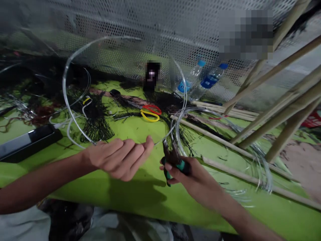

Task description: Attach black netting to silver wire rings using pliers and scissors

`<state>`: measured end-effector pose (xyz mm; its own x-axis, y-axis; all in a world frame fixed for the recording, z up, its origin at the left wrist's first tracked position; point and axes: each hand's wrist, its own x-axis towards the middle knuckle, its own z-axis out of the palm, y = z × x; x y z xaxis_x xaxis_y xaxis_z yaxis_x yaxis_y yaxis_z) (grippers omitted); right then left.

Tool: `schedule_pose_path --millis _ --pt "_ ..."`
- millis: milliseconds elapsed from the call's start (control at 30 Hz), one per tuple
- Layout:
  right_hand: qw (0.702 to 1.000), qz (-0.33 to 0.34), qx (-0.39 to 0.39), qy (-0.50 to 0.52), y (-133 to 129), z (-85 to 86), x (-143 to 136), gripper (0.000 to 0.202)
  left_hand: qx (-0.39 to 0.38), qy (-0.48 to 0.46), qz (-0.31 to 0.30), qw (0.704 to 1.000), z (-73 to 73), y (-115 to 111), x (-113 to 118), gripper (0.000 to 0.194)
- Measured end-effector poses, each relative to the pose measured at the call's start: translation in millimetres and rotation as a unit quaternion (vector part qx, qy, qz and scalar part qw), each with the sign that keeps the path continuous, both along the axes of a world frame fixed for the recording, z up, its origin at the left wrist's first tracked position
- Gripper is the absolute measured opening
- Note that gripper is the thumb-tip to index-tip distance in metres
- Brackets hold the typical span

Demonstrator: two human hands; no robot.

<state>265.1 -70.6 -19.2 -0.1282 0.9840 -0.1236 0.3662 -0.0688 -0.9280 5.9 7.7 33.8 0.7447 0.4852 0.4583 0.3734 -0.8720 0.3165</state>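
Observation:
My left hand (122, 158) is closed, fingers curled, around a clear, stiff wire or tube (65, 78). The strand arcs up from the wrist side of the fist in a large loop, and its thin end pokes out past my fingertips. My right hand (197, 175) grips pliers (173, 156) by their green and black handles. Their jaws point upward and stand apart, just right of that thin end. Behind the jaws lies a coil of clear strands (178, 129). What the left palm covers is hidden.
On the green table (140, 197) lie scissors (150, 115) with red and yellow handles, black netting (96, 129) and a dark box (27, 142). Bamboo poles (225, 144) cross the right side. Two water bottles (210, 78) stand by the perforated metal panel (120, 20).

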Motion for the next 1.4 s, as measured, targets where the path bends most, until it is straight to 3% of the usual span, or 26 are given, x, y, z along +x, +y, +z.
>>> schedule_pose_path --millis 133,200,233,333,400,433,533,767,1200,1400 --pt "0.992 0.082 -0.083 -0.041 6.3 6.5 1.7 0.039 -0.011 0.011 -0.008 1.000 -26.3 5.2 -6.4 0.023" --pt "0.992 0.079 -0.063 -0.069 7.4 6.8 1.8 0.039 0.062 0.047 -0.018 0.997 -36.9 3.6 -10.5 0.027" --pt "0.992 0.076 -0.055 -0.081 7.8 6.2 1.7 0.039 0.136 0.073 -0.019 0.988 -40.9 2.4 -12.6 0.030" --pt "0.984 0.097 -0.092 -0.121 10.6 4.2 0.4 0.040 0.405 0.139 -0.013 0.903 -48.2 0.5 -18.2 0.031" --pt "0.968 0.121 -0.154 -0.159 14.6 5.4 -1.2 0.042 0.509 0.154 -0.009 0.847 -51.3 1.4 -21.1 0.028" --pt "0.958 0.129 -0.183 -0.179 17.1 6.9 -2.2 0.044 0.530 0.159 -0.012 0.833 -52.9 2.4 -22.1 0.028" --pt "0.932 0.153 -0.244 -0.220 24.4 12.1 -5.1 0.050 0.538 0.176 -0.025 0.824 -58.7 6.3 -23.6 0.030" --pt "0.899 0.191 -0.267 -0.290 32.8 14.6 -8.4 0.057 0.528 0.179 -0.052 0.829 -69.0 11.8 -24.8 0.032" --pt "0.899 0.192 -0.261 -0.296 29.1 4.5 -2.2 0.058 0.493 0.189 -0.083 0.845 -76.0 11.3 -22.6 0.035" --pt "0.903 0.193 -0.233 -0.306 32.1 2.5 -6.0 0.056 0.505 0.164 -0.062 0.845 -76.9 11.5 -20.4 0.023"
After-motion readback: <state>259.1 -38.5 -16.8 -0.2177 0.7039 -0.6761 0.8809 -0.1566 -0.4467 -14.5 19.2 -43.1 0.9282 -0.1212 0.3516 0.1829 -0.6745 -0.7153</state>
